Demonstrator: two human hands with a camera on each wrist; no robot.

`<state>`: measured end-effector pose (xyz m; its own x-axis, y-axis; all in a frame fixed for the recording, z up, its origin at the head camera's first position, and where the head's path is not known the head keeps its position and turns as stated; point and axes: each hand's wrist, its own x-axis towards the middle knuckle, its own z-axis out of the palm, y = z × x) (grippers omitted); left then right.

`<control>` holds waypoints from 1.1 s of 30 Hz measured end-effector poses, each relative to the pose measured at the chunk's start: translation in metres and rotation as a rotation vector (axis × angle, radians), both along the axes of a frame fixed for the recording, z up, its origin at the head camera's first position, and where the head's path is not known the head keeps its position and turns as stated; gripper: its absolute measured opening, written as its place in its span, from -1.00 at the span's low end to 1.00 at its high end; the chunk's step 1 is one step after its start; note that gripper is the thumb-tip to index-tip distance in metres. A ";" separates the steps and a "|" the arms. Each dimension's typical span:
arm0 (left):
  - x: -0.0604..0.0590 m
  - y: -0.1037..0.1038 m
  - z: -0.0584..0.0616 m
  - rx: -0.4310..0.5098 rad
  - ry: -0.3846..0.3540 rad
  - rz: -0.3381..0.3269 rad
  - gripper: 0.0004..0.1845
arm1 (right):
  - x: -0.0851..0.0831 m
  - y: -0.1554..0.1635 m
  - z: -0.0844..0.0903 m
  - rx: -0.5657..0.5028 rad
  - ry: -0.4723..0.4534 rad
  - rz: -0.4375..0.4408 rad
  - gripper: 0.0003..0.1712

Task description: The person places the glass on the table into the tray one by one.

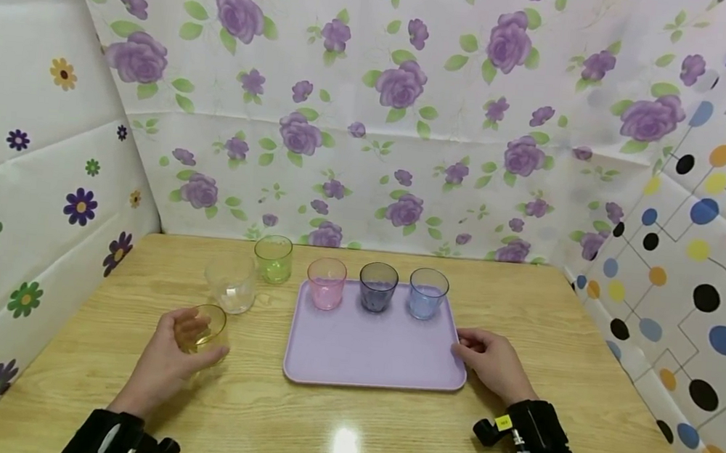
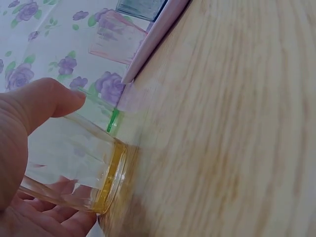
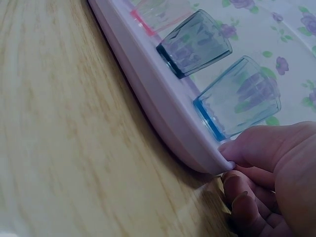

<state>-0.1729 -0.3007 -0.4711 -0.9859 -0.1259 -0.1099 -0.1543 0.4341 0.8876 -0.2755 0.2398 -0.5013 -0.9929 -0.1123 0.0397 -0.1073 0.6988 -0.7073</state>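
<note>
Yellow-tinted, the tumbler (image 1: 212, 330) is sitting upright in my left hand (image 1: 169, 357), thumb and fingers grasping its sides. The lilac tray (image 1: 377, 355) is lying to its right past a strip of wood-grain tabletop (image 1: 256, 347), long side running left to right, and my right hand (image 1: 493, 361) is pinching the tray's right rim.

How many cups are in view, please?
6: pink cup, grey cup and blue cup on the tray; clear cup and green cup left of it; yellow cup in the left hand.
</note>
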 end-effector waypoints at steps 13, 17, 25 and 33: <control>0.001 0.004 0.001 0.032 -0.011 0.000 0.11 | 0.002 -0.001 0.001 -0.038 -0.035 -0.005 -0.50; 0.001 0.008 0.005 0.023 0.007 -0.005 0.10 | 0.003 -0.001 0.001 -0.038 -0.040 -0.007 -0.50; 0.001 0.021 0.016 0.006 0.064 -0.030 0.06 | 0.004 -0.001 0.004 -0.040 -0.038 -0.003 -0.49; 0.001 0.034 0.026 0.045 0.116 -0.060 0.05 | 0.002 0.001 0.002 -0.023 -0.022 -0.009 -0.50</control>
